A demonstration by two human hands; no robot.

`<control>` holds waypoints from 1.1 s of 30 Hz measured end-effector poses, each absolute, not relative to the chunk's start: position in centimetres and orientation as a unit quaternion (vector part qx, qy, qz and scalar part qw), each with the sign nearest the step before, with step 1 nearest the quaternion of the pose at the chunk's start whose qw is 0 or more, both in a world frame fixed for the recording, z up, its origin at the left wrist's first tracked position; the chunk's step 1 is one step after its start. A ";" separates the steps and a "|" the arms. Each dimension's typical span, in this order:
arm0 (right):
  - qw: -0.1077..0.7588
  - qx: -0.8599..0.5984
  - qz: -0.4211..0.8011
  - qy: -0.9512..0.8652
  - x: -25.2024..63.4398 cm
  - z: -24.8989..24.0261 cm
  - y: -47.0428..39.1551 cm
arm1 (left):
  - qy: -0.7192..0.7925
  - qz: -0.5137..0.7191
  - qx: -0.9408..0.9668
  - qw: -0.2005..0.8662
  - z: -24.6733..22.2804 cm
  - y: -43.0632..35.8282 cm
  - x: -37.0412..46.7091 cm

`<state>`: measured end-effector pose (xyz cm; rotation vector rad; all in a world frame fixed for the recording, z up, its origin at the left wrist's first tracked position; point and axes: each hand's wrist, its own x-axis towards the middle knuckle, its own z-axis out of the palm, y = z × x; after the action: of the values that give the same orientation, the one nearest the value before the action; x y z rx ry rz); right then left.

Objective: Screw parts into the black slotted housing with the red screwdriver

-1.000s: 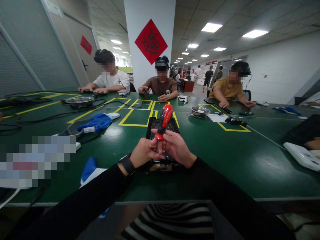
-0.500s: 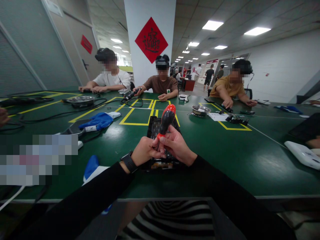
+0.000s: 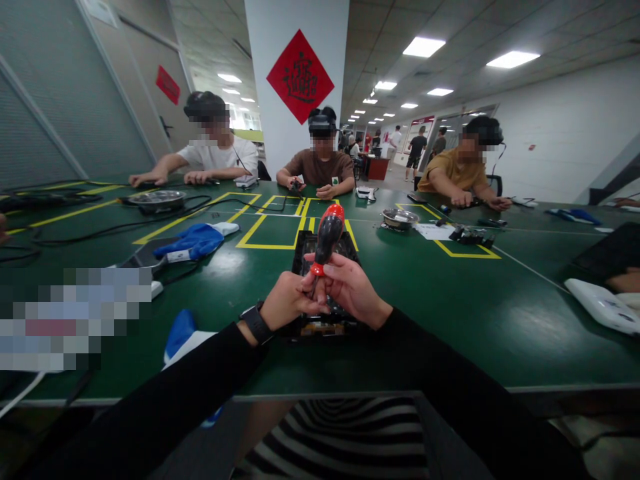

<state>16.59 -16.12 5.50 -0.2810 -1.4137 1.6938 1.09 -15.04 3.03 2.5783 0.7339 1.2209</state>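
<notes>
A screwdriver (image 3: pixel 331 233) with a black and red handle stands nearly upright in front of me, its tip hidden behind my fingers. My right hand (image 3: pixel 351 287) grips it near the red collar, with thumb and fingers pinched together. At the shaft just below, my left hand (image 3: pixel 293 298) has its fingers closed around the metal. Both hands are over a black plastic casing (image 3: pixel 299 257) with parts inside, which lies on the green table (image 3: pixel 425 320). Much of the casing is covered by my hands.
Blue and white gloves (image 3: pixel 193 241) lie to the left, and another blue piece (image 3: pixel 180 333) is near my left forearm. Metal dishes (image 3: pixel 400 218) and small black parts (image 3: pixel 470 236) sit further off. A white device (image 3: pixel 603 303) is at the right. Several people work across the table.
My right hand's fingers have shifted on the screwdriver near its collar, and the handle leans slightly differently. My left hand stays at the shaft. Across the table, the co-workers' hands have moved.
</notes>
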 end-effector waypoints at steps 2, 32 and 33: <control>0.447 -0.113 0.677 -0.574 16.6 5.4 -16.1 | 0.249 0.413 0.870 0.104 3.0 -15.1 1.1; 0.444 -0.121 0.658 -0.596 16.4 5.1 -16.1 | 0.253 0.400 0.873 0.120 3.2 -15.2 1.0; 0.446 -0.116 0.658 -0.595 16.4 5.1 -16.1 | 0.253 0.400 0.873 0.121 3.2 -15.2 1.0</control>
<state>16.38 -16.10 5.14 -0.2877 -1.4747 1.6313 1.03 -15.20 3.21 2.5489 0.7400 1.1669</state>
